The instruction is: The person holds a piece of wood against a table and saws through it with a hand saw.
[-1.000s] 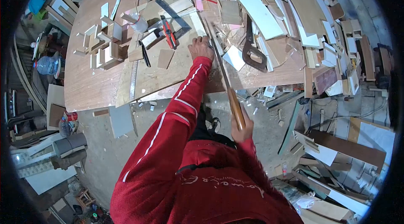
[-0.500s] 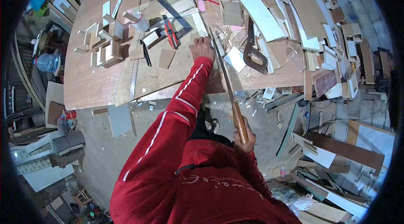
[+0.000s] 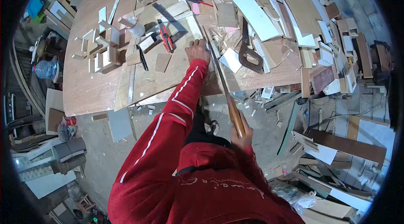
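My right hand [image 3: 242,137] is wrapped round the long wooden handle [image 3: 235,115] of a handsaw. Its narrow blade [image 3: 219,70] points away from me, over the table's near edge and close along the right side of my left hand. My left hand [image 3: 197,50] is closed, knuckles up, at the near end of a pale wood strip [image 3: 193,25] lying on a board [image 3: 147,81]. Its fingertips are partly hidden, as is the spot where the blade meets wood. Left of that hand lie a red-and-black clamp [image 3: 165,36] and a dark try square [image 3: 172,20].
Another handsaw [image 3: 251,57] lies to the right among offcuts and a white panel [image 3: 256,15]. Small wooden box frames [image 3: 105,57] and a jar [image 3: 135,27] stand at left. Scrap boards [image 3: 345,146] crowd the floor on the right.
My right hand and the saw have moved slightly forward, away from my body. My left hand stays at the wood strip. The whole view has shifted a little.
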The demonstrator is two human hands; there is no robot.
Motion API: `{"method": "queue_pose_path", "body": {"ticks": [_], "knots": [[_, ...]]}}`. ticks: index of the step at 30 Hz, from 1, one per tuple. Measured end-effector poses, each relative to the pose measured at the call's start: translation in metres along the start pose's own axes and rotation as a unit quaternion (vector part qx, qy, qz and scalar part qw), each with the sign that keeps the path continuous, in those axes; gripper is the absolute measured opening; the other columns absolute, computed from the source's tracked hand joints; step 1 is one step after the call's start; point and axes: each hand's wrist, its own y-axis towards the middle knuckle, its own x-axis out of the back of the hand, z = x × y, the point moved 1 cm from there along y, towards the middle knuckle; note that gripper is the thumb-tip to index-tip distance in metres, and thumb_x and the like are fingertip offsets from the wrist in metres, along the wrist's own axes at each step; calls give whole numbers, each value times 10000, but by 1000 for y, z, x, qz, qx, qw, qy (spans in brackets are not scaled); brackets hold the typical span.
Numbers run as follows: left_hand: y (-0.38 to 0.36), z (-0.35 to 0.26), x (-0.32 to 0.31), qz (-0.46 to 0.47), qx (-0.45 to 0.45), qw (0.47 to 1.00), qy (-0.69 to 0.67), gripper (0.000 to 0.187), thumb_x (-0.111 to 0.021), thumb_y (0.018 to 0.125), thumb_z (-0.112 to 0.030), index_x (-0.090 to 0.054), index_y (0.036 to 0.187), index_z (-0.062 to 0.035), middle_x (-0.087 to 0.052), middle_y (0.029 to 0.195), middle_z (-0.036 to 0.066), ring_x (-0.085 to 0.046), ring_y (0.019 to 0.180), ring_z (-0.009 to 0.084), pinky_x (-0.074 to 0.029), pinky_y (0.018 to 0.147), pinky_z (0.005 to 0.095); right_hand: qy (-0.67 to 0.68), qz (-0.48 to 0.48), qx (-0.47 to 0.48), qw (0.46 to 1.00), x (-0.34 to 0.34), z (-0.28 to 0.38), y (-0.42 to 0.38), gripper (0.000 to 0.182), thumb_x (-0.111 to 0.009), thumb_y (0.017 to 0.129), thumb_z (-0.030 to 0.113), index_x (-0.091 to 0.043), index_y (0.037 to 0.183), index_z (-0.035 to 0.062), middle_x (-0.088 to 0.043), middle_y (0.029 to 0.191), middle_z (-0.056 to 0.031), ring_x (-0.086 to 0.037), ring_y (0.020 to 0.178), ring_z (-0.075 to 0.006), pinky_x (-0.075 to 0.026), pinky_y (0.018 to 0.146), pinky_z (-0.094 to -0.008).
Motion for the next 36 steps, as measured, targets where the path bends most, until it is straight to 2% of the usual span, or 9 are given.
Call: {"method": "queue_pose_path", "body": {"ticks": [5,7,14,16,24,27,30,31,36], "knots": [[6,0,0,7,-1,1000,4,233,-574,705,-93,-645,925,-117,-647,971,80,-567,996,293,-417,763,453,-28,-24,101,994,-32,-3,68,526,-590,796,67,-503,1310,-2,-650,962,-264,-659,634,-308,-523,605,-360],[2,1,-4,-2,15,1000,-9,259,-581,679,-66,-639,928,-105,-640,952,84,-558,998,287,-401,765,449,-27,6,61,998,-7,-22,3,466,-576,817,-1,-518,1278,-36,-649,1019,-230,-665,832,-256,-521,755,-316],[0,-1,0,-4,-7,1000,-1,266,-586,665,-72,-644,922,-109,-637,942,74,-559,991,282,-400,762,445,-90,-24,93,991,-25,-6,46,458,-568,814,-3,-521,1269,-37,-652,992,-233,-679,881,-262,-522,744,-323],[0,2,-1,-2,-9,1000,-7,270,-585,660,-76,-644,920,-117,-633,942,71,-558,987,279,-398,760,447,-17,15,-26,999,-35,11,79,454,-563,817,10,-526,1268,-27,-651,993,-234,-682,902,-271,-517,759,-326],[2,0,-6,-13,-10,1000,-8,284,-582,668,-86,-646,941,-130,-634,937,63,-553,993,272,-388,756,433,4,-9,-24,1000,-4,-3,-12,495,-574,803,17,-512,1293,-16,-650,1029,-249,-684,907,-265,-513,760,-317],[-2,2,-2,-3,-8,1000,-4,280,-588,672,-89,-646,943,-131,-635,948,65,-552,996,271,-389,764,438,-23,-51,71,996,-39,-2,62,570,-604,770,25,-496,1329,32,-651,846,-237,-646,605,-323,-511,587,-377],[-1,1,-4,1,-6,999,-31,278,-598,670,-90,-646,941,-130,-640,961,65,-553,996,272,-392,772,442,-26,0,1,1000,-29,-3,56,555,-603,775,36,-500,1321,22,-640,834,-243,-630,581,-346,-504,577,-396],[-3,1,-6,-1,-1,1000,-22,283,-603,670,-92,-648,947,-130,-639,969,63,-552,997,272,-393,777,442,-26,3,6,1000,-21,-16,29,496,-570,799,4,-507,1289,-43,-656,952,-216,-653,765,-217,-508,689,-274],[-1,-3,0,8,-21,1000,-4,306,-612,668,-91,-653,968,-131,-637,978,59,-552,1002,272,-394,783,438,-14,-17,13,1000,-4,-17,-17,498,-564,794,-4,-510,1287,-43,-664,997,-187,-653,783,-204,-504,710,-266]]}}
